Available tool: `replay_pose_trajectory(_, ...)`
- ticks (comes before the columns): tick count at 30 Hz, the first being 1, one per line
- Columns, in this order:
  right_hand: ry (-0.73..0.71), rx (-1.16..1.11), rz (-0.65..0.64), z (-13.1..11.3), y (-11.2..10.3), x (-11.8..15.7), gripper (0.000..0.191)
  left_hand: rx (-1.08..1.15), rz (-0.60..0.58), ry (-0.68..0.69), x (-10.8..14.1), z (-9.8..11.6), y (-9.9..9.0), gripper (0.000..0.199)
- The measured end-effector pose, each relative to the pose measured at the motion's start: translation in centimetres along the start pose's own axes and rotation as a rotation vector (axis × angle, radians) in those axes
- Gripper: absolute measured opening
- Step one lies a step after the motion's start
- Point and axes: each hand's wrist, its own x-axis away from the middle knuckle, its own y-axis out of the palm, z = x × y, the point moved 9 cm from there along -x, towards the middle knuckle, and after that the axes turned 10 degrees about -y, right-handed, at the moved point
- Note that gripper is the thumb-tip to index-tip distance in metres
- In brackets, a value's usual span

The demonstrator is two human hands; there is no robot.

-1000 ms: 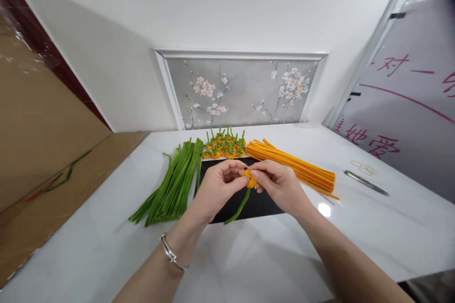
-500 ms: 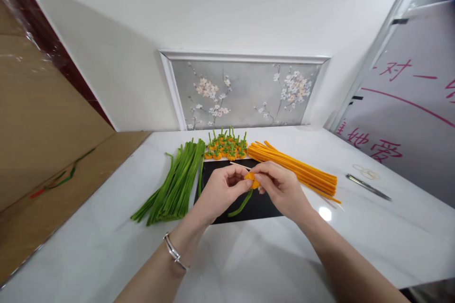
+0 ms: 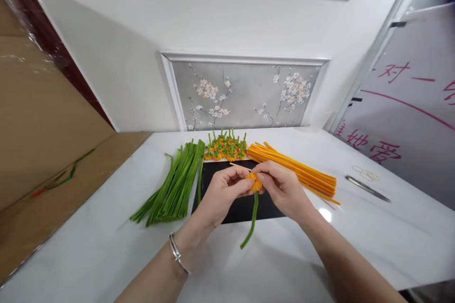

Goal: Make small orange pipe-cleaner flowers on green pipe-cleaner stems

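Note:
Between my two hands, above a black mat (image 3: 241, 210), is a small ribbed orange piece (image 3: 255, 182). My left hand (image 3: 227, 192) pinches its left side, and my right hand (image 3: 280, 187) grips its right side with thumb and fingers. A green fuzzy stem (image 3: 254, 220) hangs down from the piece past the mat's front edge. A thin pale stick (image 3: 240, 166) lies just behind the fingers. Beyond the mat stand several small orange pieces with green stems (image 3: 227, 147).
Green fuzzy stems (image 3: 177, 184) lie in a bundle at left, orange ones (image 3: 295, 165) at right. Tweezers (image 3: 368, 188) and pale rings (image 3: 366, 173) are further right. Cardboard (image 3: 53, 118) borders the table's left side; a panelled wall (image 3: 245, 23) rises behind.
The orange piece has turned and shows more of its ribbed face. Its green stem has swung from pointing lower left to hanging nearly straight down. Both hands keep their hold.

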Motion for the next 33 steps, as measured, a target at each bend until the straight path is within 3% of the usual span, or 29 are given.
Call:
replay_pose_trajectory(5, 0.115, -0.114, 0.009, 0.9, 0.4, 0.1, 0.016, -0.268, 0.088, 0.145, 0.4, 1.5, 0.1, 0.008)
replay_pose_trajectory(9, 0.191, -0.238, 0.028, 1.1, 0.8, 0.0, 0.020, -0.307, 0.113, 0.180, 0.5, 1.7, 0.2, 0.009)
replay_pose_trajectory(19, 0.213, -0.262, 0.013, 1.0, 0.4, -0.2, 0.025, 0.043, 0.022, 0.007, 0.1, -0.1, 0.4, 0.007)
replay_pose_trajectory(26, 0.206, -0.258, 0.006, 1.2, 0.4, -0.2, 0.025, 0.077, 0.051, -0.042, 0.1, -0.6, 0.4, 0.012)
replay_pose_trajectory(33, 0.228, -0.298, 0.089, 2.4, -0.2, 0.0, 0.029, 0.163, 0.053, -0.054, 0.1, -0.1, 0.1, 0.024)
